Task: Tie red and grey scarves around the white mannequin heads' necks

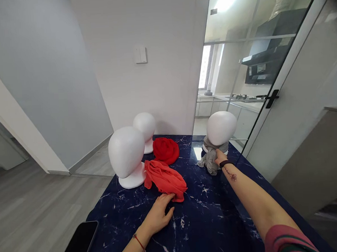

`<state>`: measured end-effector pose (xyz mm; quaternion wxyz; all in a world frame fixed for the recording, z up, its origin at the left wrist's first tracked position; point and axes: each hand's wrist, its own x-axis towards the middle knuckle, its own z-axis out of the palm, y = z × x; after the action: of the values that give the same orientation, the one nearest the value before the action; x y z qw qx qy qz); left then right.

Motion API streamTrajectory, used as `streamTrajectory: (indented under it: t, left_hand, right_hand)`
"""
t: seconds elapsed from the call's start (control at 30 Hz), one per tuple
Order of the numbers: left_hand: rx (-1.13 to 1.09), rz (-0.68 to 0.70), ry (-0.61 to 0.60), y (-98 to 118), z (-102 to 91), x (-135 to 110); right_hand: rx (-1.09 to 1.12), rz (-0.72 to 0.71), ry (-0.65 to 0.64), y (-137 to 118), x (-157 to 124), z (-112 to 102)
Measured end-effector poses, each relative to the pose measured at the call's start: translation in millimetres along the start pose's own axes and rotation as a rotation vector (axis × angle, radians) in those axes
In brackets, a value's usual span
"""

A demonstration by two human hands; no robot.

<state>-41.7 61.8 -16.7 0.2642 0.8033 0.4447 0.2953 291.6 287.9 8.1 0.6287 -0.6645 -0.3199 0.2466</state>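
Note:
A white foam mannequin head (221, 127) stands at the right of the table with a grey scarf (210, 162) round its neck. My right hand (220, 156) reaches to the front of that neck, its fingers closed on the scarf where the loose end hangs to the tabletop. Nearer to me, my left hand (161, 213) rests on the table with thumb and fingers apart. Its fingertips touch the edge of a coral-red scarf (167, 178), which lies loosely bunched. Behind that sits a darker red scarf (166, 150), coiled in a heap.
Two bare white foam heads, a nearer one (126, 152) and a farther one (144, 126), stand on the left of the dark blue marbled table (196, 222). A black phone-like device (78, 243) lies at the front left. A glass door (238, 62) borders the table's right side.

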Motion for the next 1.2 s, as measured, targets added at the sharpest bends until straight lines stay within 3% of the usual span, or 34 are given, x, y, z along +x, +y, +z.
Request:
streamTrajectory:
  t: [0.17,0.37,0.53,0.67,0.77,0.9,1.03,1.2]
  left_hand:
    - [-0.013,0.015,0.025,-5.9,2.8,1.8]
    - [0.007,0.063,0.072,-16.1,6.3,3.9]
    - [-0.007,0.021,0.143,-30.9,11.5,8.8]
    - [-0.067,-0.024,0.226,-33.5,12.4,10.4]
    - [-0.014,0.042,0.227,-21.7,6.9,5.5]
    - [0.042,0.196,0.111,3.9,-0.7,-4.7]
    - [0.03,0.263,0.053,21.4,1.9,-9.3]
    - [0.068,0.304,-0.095,25.8,10.7,-8.9]
  right_hand:
    - [0.201,0.201,-0.236,-13.4,-35.2,-10.8]
    - [0.372,0.21,-0.581,-31.0,-127.8,-50.7]
    - [0.452,0.217,-0.757,-40.4,-207.1,-74.0]
    - [0.49,0.191,-0.845,-35.0,-251.0,-79.5]
    - [0.548,0.261,-0.856,-22.3,-267.8,-78.3]
    - [0.574,0.335,-0.857,-2.8,-276.1,-72.8]
    - [0.476,0.287,-0.868,9.9,-280.3,-67.8]
    - [0.532,0.24,-0.916,10.8,-280.0,-70.3]
